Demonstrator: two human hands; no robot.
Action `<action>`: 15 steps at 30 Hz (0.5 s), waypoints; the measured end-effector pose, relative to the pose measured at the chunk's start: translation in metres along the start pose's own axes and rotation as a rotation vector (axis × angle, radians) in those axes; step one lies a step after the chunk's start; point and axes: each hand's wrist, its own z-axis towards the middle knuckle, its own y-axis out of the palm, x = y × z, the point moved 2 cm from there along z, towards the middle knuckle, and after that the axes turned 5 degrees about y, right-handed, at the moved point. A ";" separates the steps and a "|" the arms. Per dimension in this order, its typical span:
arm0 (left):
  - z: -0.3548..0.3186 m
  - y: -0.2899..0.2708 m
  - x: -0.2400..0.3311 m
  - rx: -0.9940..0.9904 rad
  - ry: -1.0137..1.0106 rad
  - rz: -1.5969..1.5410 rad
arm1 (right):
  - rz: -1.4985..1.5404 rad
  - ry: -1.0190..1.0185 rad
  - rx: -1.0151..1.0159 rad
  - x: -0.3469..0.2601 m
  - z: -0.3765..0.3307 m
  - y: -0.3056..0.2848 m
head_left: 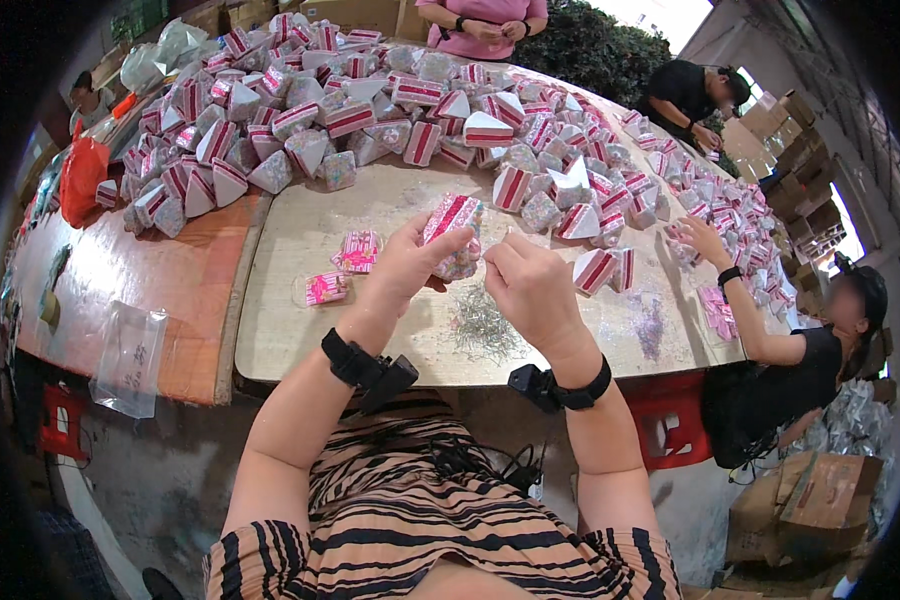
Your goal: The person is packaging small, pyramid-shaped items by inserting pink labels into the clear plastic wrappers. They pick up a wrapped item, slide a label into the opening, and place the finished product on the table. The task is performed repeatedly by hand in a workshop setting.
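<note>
In my left hand (408,262) is a cake-slice ornament (454,222) with a pink and white striped side and a speckled, sprinkle-like covering. The thumb lies across it and the fingers wrap underneath. Just right of it, my right hand (536,290) is closed in a pinch; what its fingertips hold, if anything, is too small to make out. Below and between the hands lies a loose heap of thin silvery wire pieces (482,328). Two small bundles of pink patterned tags, one farther (358,250) and one nearer (325,289), rest left of my left wrist.
A large pile of similar cake slices (350,118) covers the table's far side. Two slices (598,270) stand right of my right hand. A clear plastic bag (132,350) overhangs the left table's edge. At right, a co-worker's hand (700,242) reaches toward the pile; other people stand beyond.
</note>
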 end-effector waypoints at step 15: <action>-0.004 0.001 0.002 0.095 0.443 0.401 | 0.151 0.148 0.015 0.007 -0.008 0.010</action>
